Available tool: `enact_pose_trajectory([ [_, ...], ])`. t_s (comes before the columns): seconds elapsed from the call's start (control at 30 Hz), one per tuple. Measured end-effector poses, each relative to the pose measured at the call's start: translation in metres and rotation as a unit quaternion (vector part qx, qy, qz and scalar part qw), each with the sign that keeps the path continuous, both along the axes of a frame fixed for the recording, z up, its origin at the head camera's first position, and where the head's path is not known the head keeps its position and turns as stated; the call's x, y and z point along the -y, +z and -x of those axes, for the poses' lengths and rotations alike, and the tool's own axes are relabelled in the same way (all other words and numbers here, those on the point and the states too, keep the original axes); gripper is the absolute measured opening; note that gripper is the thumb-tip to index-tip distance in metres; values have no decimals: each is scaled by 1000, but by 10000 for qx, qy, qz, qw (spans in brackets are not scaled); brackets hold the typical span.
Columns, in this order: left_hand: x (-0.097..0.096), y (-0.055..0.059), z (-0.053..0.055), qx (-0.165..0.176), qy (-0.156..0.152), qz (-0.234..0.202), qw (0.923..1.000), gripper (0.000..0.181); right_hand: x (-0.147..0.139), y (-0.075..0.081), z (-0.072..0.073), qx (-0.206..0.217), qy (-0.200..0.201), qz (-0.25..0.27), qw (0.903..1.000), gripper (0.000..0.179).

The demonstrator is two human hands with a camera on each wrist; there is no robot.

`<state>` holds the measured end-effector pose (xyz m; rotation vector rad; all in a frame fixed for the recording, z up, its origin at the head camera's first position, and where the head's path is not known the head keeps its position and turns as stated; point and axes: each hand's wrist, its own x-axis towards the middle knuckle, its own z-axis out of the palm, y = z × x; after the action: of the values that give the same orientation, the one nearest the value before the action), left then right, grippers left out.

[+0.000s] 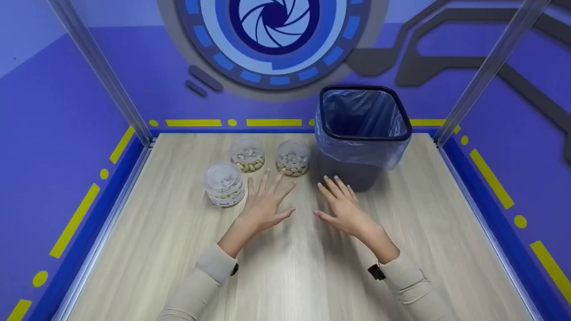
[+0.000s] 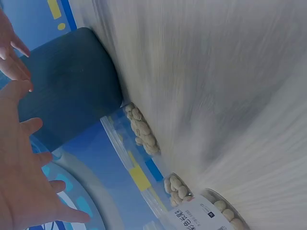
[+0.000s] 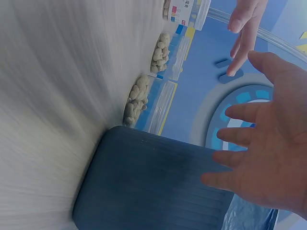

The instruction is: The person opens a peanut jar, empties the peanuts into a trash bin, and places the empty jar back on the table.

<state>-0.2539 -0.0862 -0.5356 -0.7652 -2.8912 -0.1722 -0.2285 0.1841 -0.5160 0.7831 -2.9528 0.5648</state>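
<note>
Both hands hover palm down above the wooden table, fingers spread and holding nothing. My left hand [image 1: 264, 204] is nearest three clear plastic jars of pale, pistachio-like nuts. One jar [image 1: 224, 185], with a printed label, stands just left of it; a second jar [image 1: 248, 154] and a third jar [image 1: 293, 158] stand beyond the fingertips. In the left wrist view, the label [image 2: 201, 215] faces the camera. My right hand [image 1: 345, 207] lies in front of a dark bin [image 1: 352, 171], whose black rim holds a clear liner bag. The right wrist view shows its straight fingers apart from the bin's side.
Behind the table [image 1: 285, 267] rises a blue-purple wall [image 1: 134, 67] with a round emblem and yellow dashes. Metal posts stand at the back corners, and a metal rail [image 1: 102, 223] runs along the left edge. The bin occupies the back right.
</note>
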Motion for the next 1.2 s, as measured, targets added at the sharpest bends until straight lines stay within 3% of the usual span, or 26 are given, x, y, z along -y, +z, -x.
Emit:
enact_pose_trajectory([
  [0.2,13,2,3,-99,196,-115,9997,69,3,1,5,-51,11,-15,10000,76],
  [0.33,31,-3,4,-5,485,-608,9970,65,5,0,3,40,-27,33,10000,76],
  [0.47,58,-10,1,102,1131,-1246,9857,67,10,-1,4,235,-50,144,9996,76],
  [0.53,74,-13,-2,40,1570,-1670,9734,72,14,-1,5,266,-27,213,9994,77],
  [0.63,98,-17,-8,-68,2352,-2443,9407,80,18,-3,6,259,3,346,9991,77],
  [0.77,123,-23,-17,197,3080,-3682,8770,90,22,-6,5,312,2,391,9987,77],
  [0.87,137,-32,-17,924,3075,-4675,8236,97,26,-8,5,364,23,432,9984,76],
  [1.0,146,-45,-11,1838,2737,-5957,7324,101,34,-12,6,336,104,601,9976,74],
  [1.07,147,-50,-8,2022,2580,-6393,6956,103,41,-13,8,333,166,655,9972,74],
  [1.1,147,-53,-7,2073,2546,-6500,6853,105,44,-14,9,325,204,677,9970,74],
  [1.13,147,-56,-6,2096,2507,-6563,6801,108,48,-15,11,335,225,665,9970,74],
  [1.2,146,-61,-2,2104,2406,-6596,6803,117,55,-16,13,402,258,706,9964,74],
])
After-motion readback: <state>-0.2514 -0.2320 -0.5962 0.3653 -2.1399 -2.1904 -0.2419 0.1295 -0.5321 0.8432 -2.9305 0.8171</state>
